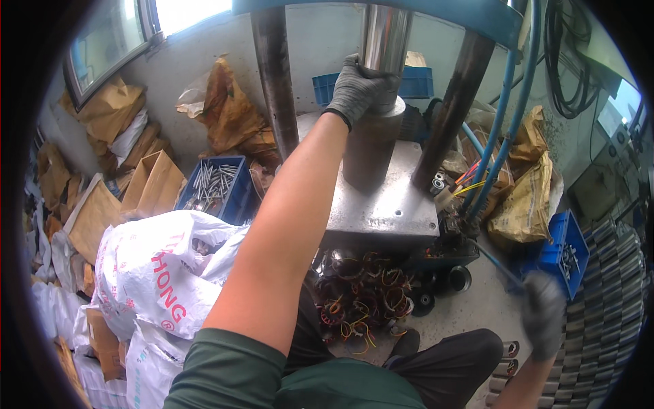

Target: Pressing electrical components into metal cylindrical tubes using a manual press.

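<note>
At the far left, brown paper bags [95, 204] lie heaped against the wall. To their right, a large white sack [160, 269] with red print rests in front of a blue crate [238, 177], which contains loose metal rods [211, 180].

The left forearm extends upward across the middle to the press. The left hand [361, 88], in a grey glove, is at the lower end of the vertical shiny shaft [385, 41]; its fingers are curled around the shaft in a grasp, with the fingertips partly hidden. The shaft is located between two dark columns, beneath the blue top frame [449, 15]. Directly below the hand, a thick metal cylinder [371, 153] stands upright on the steel plate [381, 218]. Copper coils [364, 293] with coloured wires lie on the floor below the plate.

To the right, blue hoses [507, 102] hang beside the right column, near another paper bag [524, 204]. The right hand [543, 313], also gloved, is blurred beside the end of a blue rod [501, 264]; whether its fingers grip the rod cannot be determined. A blue bin [565, 249] of small metal parts is located just beyond it. Stacked grey metal parts [606, 300] occupy the far right.
</note>
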Tool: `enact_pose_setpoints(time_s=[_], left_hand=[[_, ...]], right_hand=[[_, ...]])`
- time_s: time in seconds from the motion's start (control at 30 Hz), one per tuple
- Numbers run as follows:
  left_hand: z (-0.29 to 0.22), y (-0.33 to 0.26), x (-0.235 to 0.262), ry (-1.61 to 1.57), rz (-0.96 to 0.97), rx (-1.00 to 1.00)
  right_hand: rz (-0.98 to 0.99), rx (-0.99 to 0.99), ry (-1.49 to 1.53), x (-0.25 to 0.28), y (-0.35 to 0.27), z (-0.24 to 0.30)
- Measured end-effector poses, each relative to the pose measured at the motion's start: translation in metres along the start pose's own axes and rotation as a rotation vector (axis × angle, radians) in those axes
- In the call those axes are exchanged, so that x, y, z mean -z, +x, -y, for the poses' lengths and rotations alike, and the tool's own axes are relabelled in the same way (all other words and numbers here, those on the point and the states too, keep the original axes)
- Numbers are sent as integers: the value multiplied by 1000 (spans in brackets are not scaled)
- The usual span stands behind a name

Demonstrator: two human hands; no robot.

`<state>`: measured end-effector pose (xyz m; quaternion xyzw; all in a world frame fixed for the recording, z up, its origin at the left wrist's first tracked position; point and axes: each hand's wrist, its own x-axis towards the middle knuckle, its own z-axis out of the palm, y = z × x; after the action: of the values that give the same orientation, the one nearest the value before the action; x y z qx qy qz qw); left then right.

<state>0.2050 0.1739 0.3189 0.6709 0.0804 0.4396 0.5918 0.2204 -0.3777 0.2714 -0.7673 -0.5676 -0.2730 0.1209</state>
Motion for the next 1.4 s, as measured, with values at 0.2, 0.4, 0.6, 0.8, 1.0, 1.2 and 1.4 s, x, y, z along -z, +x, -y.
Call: enact_pose_setpoints(time_s=[0.2,0.4,0.6,0.8,1.0,1.2,1.4], left_hand=[[-10,-9,0,162,-10,25],[3,-6,2,-303,-69,55],[-23,-28,-20,129,-150,-187],[-27,-25,-18,-20,-94,-39],[-7,-15,-11,186,-151,-101],[3,-8,-3,52,-100,-74],[21,-1,5,56,-96,-100]], right_hand=[[-395,-121,-166,-22,117,-83],[-117,-214,97,-21,86,-68],[439,-338,187,9,-26,36],[387,-419,75,-18,-70,57],[456,-480,45,-14,-61,60],[450,-440,17,-17,-71,52],[402,-445,81,-15,-69,54]])
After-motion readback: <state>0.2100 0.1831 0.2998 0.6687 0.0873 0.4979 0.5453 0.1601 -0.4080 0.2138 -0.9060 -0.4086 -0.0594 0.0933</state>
